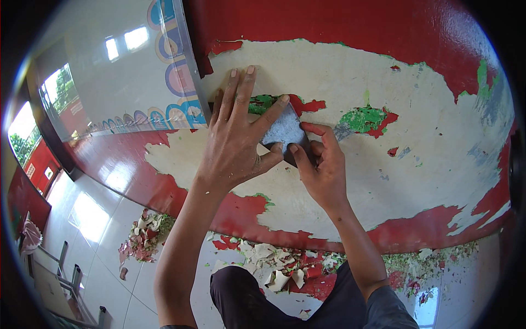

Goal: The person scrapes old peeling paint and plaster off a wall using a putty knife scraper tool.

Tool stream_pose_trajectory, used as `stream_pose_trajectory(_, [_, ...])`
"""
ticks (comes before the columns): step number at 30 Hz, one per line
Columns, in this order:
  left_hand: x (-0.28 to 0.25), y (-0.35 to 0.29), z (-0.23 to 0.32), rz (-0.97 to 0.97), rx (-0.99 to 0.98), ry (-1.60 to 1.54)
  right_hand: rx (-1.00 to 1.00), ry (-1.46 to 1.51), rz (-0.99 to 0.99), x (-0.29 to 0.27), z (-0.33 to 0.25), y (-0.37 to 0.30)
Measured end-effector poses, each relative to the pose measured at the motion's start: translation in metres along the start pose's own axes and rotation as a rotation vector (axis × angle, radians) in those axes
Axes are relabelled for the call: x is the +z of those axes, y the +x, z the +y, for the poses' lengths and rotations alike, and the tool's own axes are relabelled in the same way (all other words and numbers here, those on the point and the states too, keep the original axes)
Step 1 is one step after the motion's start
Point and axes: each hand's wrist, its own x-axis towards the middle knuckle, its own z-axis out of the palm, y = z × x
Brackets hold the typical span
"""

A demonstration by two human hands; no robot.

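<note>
A flat, dark-edged rectangular plate [284, 131] with a dusty grey-white face rests against the wall, tilted; its exact kind is unclear. My left hand [231, 138] spreads over the wall, its index finger and thumb on the plate's edges. At the plate's lower right, my right hand [324, 170] pinches the corner between thumb and fingers. Around both hands the wall is a stripped cream patch [307, 192]. Beside the plate, a scrap of green and red paint [262, 104] shows behind my left fingers. Another green paint remnant [362, 119] lies to the right.
Red paint [329, 22] borders the bare patch. A clear-covered board with coloured shapes [120, 71] hangs at upper left. Paint flakes [274, 263] litter the tiled floor [109, 236] along the wall, with another pile [143, 236] to the left. Metal-framed furniture [63, 279] stands at lower left.
</note>
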Motion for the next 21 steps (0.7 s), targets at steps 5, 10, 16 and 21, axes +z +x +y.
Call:
stream_pose_trajectory(5, [-0.001, 0.000, 0.000, -0.008, 0.002, 0.022, -0.122, -0.022, 0.037, 0.001, 0.010, 0.001])
stream_pose_trajectory(10, [0.004, 0.000, 0.001, 0.035, 0.000, -0.050, -0.198, 0.034, 0.083, 0.002, 0.018, 0.000])
stream_pose_trajectory(16, [0.006, -0.006, -0.008, 0.047, -0.040, -0.221, -0.153, -0.146, -0.057, -0.006, 0.004, 0.001])
stream_pose_trajectory(21, [0.011, -0.006, -0.003, 0.072, -0.013, -0.141, -0.109, -0.108, -0.025, -0.005, -0.001, 0.001])
